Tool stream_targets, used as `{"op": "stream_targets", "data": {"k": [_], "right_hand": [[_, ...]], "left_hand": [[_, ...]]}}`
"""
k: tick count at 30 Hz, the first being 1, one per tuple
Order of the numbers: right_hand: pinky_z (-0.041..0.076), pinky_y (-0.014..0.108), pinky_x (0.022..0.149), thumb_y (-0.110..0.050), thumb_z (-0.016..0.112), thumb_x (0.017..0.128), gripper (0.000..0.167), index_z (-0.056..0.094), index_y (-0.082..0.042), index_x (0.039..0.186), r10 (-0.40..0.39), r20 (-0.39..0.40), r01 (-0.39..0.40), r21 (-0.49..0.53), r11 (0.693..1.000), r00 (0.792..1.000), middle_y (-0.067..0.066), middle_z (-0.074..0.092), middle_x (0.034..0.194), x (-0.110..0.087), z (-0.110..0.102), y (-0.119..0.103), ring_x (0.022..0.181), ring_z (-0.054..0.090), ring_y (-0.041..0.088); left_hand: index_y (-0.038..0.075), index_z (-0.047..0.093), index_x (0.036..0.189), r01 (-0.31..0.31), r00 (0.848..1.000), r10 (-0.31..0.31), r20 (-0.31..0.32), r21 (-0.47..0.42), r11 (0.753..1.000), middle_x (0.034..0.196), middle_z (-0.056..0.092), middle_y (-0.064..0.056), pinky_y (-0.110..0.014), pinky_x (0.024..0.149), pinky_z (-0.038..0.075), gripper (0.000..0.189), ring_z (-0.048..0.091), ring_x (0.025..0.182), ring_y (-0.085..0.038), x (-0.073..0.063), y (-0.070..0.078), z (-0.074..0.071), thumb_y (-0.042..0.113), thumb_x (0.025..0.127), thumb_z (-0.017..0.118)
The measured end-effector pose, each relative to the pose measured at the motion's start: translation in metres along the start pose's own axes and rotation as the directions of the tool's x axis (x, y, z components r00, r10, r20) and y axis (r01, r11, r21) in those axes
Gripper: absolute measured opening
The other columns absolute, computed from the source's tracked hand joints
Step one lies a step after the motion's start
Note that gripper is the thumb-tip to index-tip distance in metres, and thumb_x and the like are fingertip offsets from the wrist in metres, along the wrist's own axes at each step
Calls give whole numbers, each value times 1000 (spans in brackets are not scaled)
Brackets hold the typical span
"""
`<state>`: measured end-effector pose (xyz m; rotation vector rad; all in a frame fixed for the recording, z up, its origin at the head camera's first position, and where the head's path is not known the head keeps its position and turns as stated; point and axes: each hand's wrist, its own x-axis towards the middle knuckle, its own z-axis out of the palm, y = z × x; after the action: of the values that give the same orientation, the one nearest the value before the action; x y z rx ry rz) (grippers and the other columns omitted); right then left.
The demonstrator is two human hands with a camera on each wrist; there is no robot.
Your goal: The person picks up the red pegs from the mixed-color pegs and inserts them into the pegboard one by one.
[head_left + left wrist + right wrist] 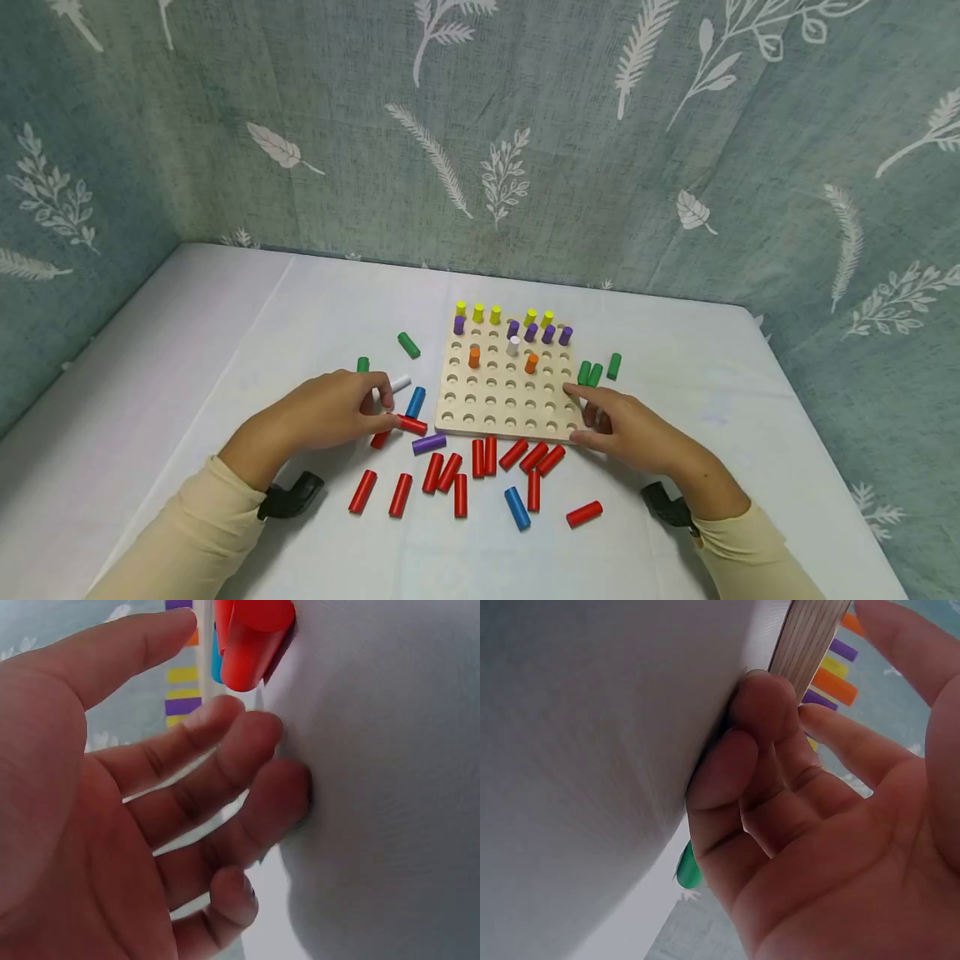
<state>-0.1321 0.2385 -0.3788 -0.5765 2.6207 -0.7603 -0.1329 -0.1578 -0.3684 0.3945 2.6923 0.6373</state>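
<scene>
My left hand (330, 408) hovers low over the table left of the wooden pegboard (500, 410). Its fingertips are right by a red peg (412, 425) lying down; in the left wrist view a gap shows between thumb and forefinger, with red pegs (251, 652) just beyond. On the board's right side lies my right hand (626, 425), forefinger on the top edge and thumb at the near corner. Its other fingers bend against the board's side (806, 649). Yellow, purple, orange and white pegs (513, 345) stand in the board's holes.
Several loose red pegs (461, 496) are strewn before the board, with a blue peg (517, 508) among them. A purple peg (429, 444) lies at the near left corner. Green pegs (614, 366) lie to the right; another green peg (408, 345) is at the left.
</scene>
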Motion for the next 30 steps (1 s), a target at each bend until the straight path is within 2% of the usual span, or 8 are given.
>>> {"op": "stream_targets", "data": {"k": [10, 30], "right_hand": [[45, 23, 64, -28, 74, 92, 65, 47, -11, 149, -1, -16, 1, -10, 1000, 1000, -2, 59, 93, 0, -1, 0, 75, 52, 10], [46, 23, 64, -28, 76, 89, 67, 49, -12, 148, -6, -21, 7, 14, 1000, 1000, -1, 58, 93, 2, 1, 4, 77, 51, 13]], "left_hand": [[18, 64, 95, -39, 999, 40, 31, -34, 999, 69, 57, 1, -27, 53, 38, 26, 49, 61, -14, -1, 4, -3, 34, 83, 81], [17, 63, 96, -10, 999, 14, 48, -75, 997, 72, 60, 1, -28, 56, 42, 26, 51, 64, -15, 4, -1, 3, 29, 82, 83]]}}
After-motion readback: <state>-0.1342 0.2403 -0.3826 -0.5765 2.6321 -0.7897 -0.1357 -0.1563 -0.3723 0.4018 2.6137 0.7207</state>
